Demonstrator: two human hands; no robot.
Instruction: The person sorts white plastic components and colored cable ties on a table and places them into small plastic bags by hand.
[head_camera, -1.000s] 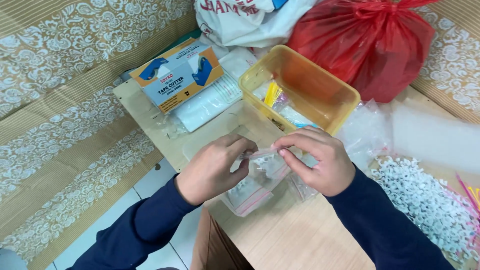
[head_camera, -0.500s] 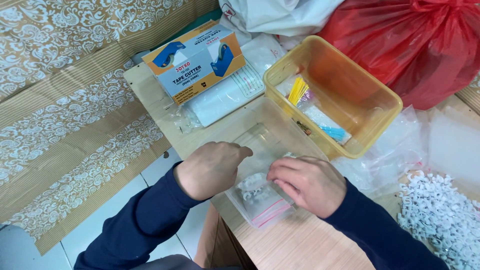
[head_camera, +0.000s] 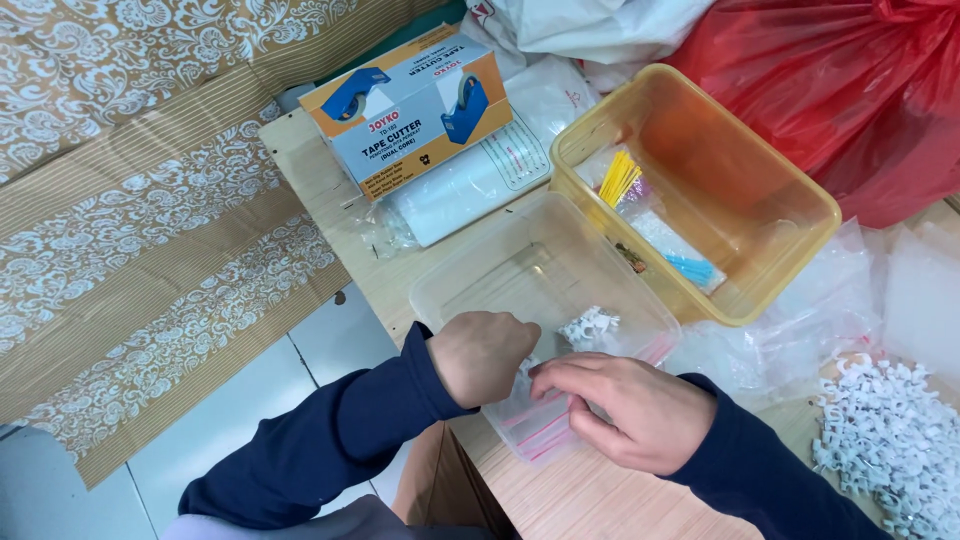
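My left hand is curled into a fist and my right hand lies flat beside it. Both press on small clear zip bags with pink seal strips at the near edge of the wooden table. The bags hold small white plastic clips. A few loose white clips lie in a clear shallow plastic tray just beyond my hands.
A yellow plastic tub holds yellow and blue items in small bags. A boxed tape cutter rests on a roll of clear bags. White clips are heaped at right, near empty clear bags. A red bag sits behind.
My hands came down from holding a bag above the table to pressing the bags flat at the table's near edge. The view shifted so the tub and box sit lower in frame.
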